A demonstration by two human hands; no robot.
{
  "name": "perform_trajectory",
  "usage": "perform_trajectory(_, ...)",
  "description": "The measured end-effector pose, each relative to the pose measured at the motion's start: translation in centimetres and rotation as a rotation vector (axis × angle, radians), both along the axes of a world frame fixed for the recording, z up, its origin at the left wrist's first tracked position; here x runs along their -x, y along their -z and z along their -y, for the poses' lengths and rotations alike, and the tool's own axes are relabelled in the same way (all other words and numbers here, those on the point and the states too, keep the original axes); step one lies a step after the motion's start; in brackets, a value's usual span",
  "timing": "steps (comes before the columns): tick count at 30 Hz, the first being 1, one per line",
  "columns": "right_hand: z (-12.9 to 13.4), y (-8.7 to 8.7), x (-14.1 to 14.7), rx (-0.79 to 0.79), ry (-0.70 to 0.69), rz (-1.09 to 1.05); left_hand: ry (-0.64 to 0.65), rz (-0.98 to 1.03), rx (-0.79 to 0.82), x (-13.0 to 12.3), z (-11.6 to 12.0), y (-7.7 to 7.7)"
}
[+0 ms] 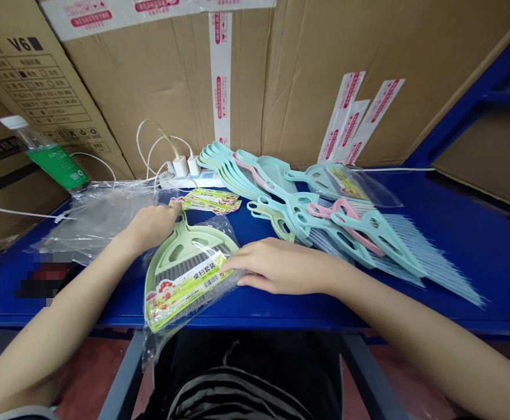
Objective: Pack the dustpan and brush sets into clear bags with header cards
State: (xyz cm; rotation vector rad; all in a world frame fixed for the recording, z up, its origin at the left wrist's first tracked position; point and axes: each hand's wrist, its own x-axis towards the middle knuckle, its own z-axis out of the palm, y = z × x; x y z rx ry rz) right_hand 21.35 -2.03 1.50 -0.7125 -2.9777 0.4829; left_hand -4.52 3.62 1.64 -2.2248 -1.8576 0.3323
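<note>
My left hand (pixel 152 226) grips the top of a transparent bag near the handle of a pale green dustpan (pixel 189 245). That dustpan is packed with a grey-bristled hand brush and a printed label card in the bagged dustpan set (pixel 185 286), which lies tilted over the blue table's front edge. My right hand (pixel 276 267) lies over the bag's right side, its thumb and fingers on the plastic. Loose mint and pink dustpans (pixel 290 201) and brushes (pixel 355 236) lie just beyond it.
A blue table (pixel 469 239) holds a power strip (pixel 194 181) with white chargers and cables, loose plastic bags (pixel 101 219), and label cards (pixel 206 201). Behind stand cardboard boxes (pixel 159 87), a green-labelled bottle (pixel 58 160), and red-printed white strips (pixel 346 116).
</note>
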Motion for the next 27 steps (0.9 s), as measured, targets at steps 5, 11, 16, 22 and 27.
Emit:
perform_trajectory(5, 0.08, 0.01, -0.09, -0.009, 0.008, 0.007, -0.006, -0.071, 0.014, -0.06, 0.08, -0.06)
perform_trajectory(11, 0.11, -0.03, -0.04, -0.012, 0.018, 0.002, -0.003, -0.096, 0.023, -0.11, 0.03, -0.10)
perform_trajectory(16, 0.17, -0.05, -0.05, -0.010, 0.020, 0.013, -0.013, -0.088, 0.019, -0.18, 0.06, -0.11)
perform_trajectory(22, 0.22, -0.03, -0.16, -0.032, 0.022, 0.003, -0.008, -0.077, 0.029, -0.27, 0.12, -0.21)
perform_trajectory(27, 0.39, -0.14, -0.17, -0.048, 0.021, 0.024, 0.002, -0.077, 0.017, 0.05, -0.07, -0.01)
